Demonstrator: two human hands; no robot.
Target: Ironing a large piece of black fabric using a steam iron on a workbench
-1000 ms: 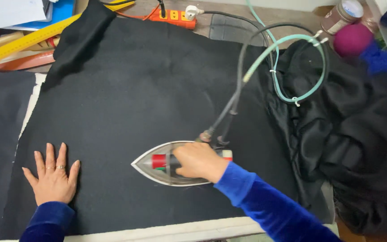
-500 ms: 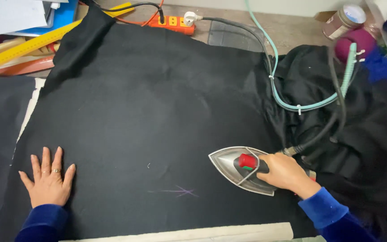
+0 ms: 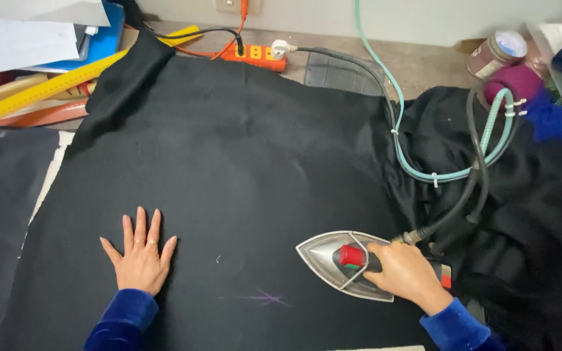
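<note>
Since the earlier frames, iron point(image 3: 343, 263) carried from the cloth's middle toward its right edge; right hand point(image 3: 406, 274) closed around the handle, left hand point(image 3: 139, 255) flat, fingers spread, pinning the black fabric point(image 3: 242, 162). Judged progress: centre looks smooth, bunched dark cloth point(image 3: 541, 214) at right seemingly unpressed. Hose and cord point(image 3: 453, 172) loop behind; chalk mark point(image 3: 265, 299) faint; soleplate contact hidden

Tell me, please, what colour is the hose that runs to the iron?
The hose is pale green, bundled with a black cable; the head view shows it.
</note>
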